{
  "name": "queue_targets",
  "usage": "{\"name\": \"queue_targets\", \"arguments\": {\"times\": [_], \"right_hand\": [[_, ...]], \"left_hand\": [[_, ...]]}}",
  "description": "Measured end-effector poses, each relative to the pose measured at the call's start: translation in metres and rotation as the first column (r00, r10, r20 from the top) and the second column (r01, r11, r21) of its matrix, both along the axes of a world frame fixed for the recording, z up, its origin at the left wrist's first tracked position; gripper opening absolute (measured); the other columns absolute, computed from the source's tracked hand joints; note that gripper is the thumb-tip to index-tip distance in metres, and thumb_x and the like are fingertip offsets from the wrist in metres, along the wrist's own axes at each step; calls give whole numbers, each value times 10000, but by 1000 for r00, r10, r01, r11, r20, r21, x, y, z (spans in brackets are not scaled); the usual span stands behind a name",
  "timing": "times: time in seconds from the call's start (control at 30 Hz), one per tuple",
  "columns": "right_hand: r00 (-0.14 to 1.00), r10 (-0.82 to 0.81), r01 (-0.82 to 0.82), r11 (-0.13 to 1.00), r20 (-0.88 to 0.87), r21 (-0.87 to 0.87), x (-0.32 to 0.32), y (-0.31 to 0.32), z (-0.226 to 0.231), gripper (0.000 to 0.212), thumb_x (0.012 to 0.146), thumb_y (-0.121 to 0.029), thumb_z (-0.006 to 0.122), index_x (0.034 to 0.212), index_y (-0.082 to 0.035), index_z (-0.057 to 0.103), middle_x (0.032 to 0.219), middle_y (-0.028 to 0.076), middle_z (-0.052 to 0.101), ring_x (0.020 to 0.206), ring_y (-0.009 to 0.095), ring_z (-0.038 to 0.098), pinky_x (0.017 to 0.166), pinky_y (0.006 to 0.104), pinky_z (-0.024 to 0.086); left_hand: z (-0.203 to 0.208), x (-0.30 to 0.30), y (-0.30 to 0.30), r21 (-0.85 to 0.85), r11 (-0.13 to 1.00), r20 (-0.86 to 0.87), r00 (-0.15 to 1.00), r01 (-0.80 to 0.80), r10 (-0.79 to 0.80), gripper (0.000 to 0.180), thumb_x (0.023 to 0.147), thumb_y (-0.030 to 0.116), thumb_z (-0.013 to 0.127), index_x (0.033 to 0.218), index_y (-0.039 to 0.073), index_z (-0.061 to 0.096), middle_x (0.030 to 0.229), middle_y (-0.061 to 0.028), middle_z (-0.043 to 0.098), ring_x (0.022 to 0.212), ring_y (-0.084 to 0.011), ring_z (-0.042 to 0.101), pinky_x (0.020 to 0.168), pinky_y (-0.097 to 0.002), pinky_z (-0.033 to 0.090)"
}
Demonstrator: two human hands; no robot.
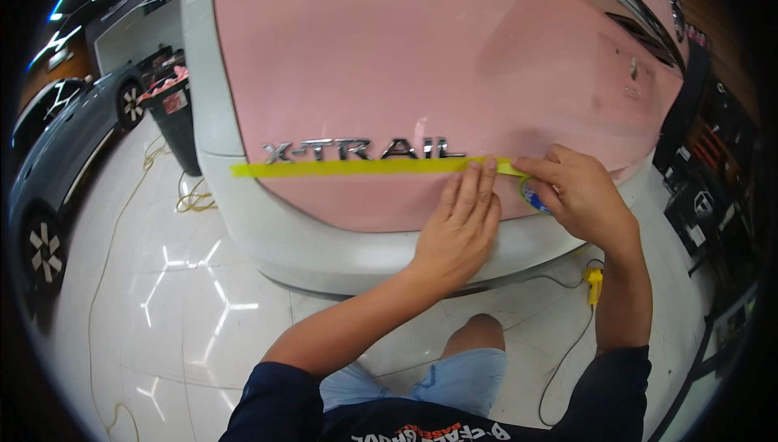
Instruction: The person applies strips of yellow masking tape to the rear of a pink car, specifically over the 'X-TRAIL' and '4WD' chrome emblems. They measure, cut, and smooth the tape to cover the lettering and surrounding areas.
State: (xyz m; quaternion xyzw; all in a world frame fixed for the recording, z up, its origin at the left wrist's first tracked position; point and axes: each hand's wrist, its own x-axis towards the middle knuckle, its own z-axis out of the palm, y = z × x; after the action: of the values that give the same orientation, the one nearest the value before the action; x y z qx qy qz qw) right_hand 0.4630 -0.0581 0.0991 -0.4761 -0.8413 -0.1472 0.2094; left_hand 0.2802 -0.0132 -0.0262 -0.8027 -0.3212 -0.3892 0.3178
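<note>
A strip of yellow masking tape (348, 167) runs along the pink tailgate (348, 61) of a car, just under a row of chrome badge letters (365, 149). My left hand (464, 219) lies on the tailgate, its stretched fingertips pressing the strip near its right end. Beside it, my right hand (575, 191) is closed around the tape roll (536, 195), which shows a blue core and is partly hidden by the fingers. Thumb and index finger meet the tape where it leaves the panel.
Below the tailgate curves the white bumper (356, 256). A grey car (73, 150) and a dark bin (174, 122) stand at the left. Yellow cord (109, 239) trails over the tiled floor (211, 320). At right a yellow plug connector (594, 286) hangs on a dark cable; shelves (713, 175) line that side.
</note>
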Motion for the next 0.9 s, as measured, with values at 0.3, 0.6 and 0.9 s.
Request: {"name": "queue_targets", "arguments": {"times": [0.3,0.6,0.9], "right_hand": [[987,-79,68,994,138,81,-8,-4,-3,218,892,-106,623,1090,-76,708,899,167,612,751,348,648,674,428,520],[999,-37,37,999,-10,34,-11,8,-4,217,924,-124,590,1064,-20,719,840,174,647,746,356,653,718,430,533],[835,-314,279,949,-452,-145,106,-24,-53,261,898,-62,582,1098,49,708,945,211,727,853,288,691,813,376,517]], "left_hand": [[-2,7,-1,-5,1000,22,999,31,-30,299,905,168,560,1117,-15,664,1508,-263,458,1423,-419,397,1157,-489,333],[0,9,4,66,998,-11,1000,-5,6,294,881,172,579,1065,-31,686,1471,-277,496,1369,-417,462,1148,-488,346],[6,19,-5,64,995,-95,992,-76,82,301,877,177,546,1026,-42,688,1492,-306,458,1381,-436,449,1155,-506,342]]}}
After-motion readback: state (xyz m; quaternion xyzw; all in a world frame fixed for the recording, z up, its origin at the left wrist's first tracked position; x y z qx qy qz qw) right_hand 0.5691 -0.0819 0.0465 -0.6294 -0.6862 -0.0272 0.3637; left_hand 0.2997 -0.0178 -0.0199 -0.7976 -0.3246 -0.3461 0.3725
